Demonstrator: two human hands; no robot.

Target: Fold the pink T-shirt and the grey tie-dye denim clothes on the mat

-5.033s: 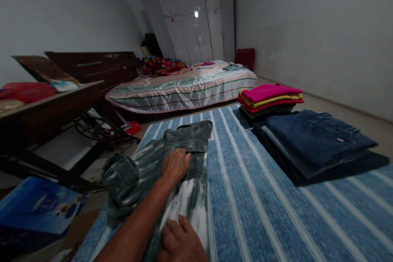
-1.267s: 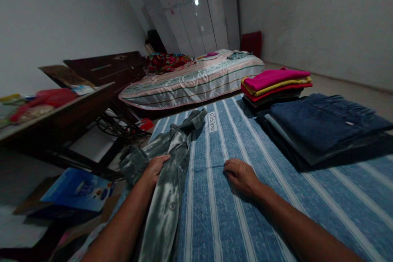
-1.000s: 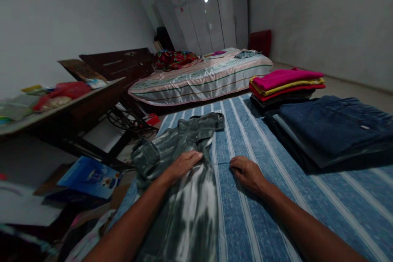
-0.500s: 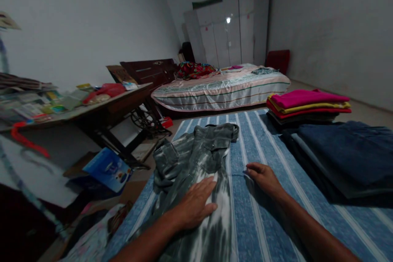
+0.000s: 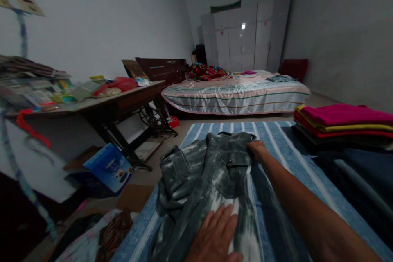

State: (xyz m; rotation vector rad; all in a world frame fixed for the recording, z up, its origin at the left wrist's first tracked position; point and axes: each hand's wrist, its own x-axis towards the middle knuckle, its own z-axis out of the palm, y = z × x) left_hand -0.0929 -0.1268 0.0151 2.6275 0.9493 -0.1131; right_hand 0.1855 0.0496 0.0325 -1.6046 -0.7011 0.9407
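A pair of grey-green bleach-washed denim trousers lies on the near left part of a blue-and-white striped floor mat, waistband away from the person, one leg bunched in folds at the mat's left edge. The left hand rests flat on the pale lower part of the cloth, fingers spread and holding nothing; it seems to pin the fabric down. The right hand reaches along the right side and closes its fingers on the far right corner of the waistband, apparently to keep that edge taut and straight against the pinned end. To the right on the mat sits a neat stack of folded pink, yellow and red garments, and nearer a pile of folded dark blue jeans, stacked square, probably so they keep their folds. Beyond the mat lies a low mattress with a striped satin cover; left stands a cluttered dark wooden table, a blue printed carton leaning by its legs. The carton's lettering is too blurred to read.
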